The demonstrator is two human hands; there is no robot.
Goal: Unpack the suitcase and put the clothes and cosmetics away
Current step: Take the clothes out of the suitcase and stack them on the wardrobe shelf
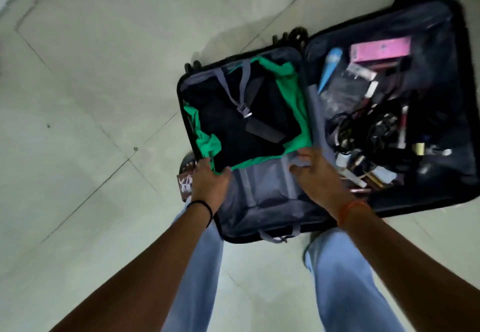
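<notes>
One black suitcase (265, 238) is laid open on the tiled floor (91, 72), right of frame centre, two halves seen. In the left half two garments are counted: one green garment (293, 92) underneath, one black garment (233, 129) on top, crossed by one grey strap (242, 82) with a buckle. In the right half a blurred heap of cosmetics is seen: one pink box (380, 48) at upper right, one blue tube (330, 69) just left of it, tangled black cables (368, 126) in the middle; the smaller items are too blurred to be counted. Two hands are seen low centre. The green garment's near corner is pinched by the left hand (207, 178), fingers curled on the cloth. The right hand (317, 173) is placed at the grey divider flap (318, 113) between the halves, fingers bent onto its lower end; whether it is gripped cannot be told. One sandalled foot (185, 173) is partly hidden behind the left hand. Two pale blue trouser legs (342, 279) fill the lower frame.
</notes>
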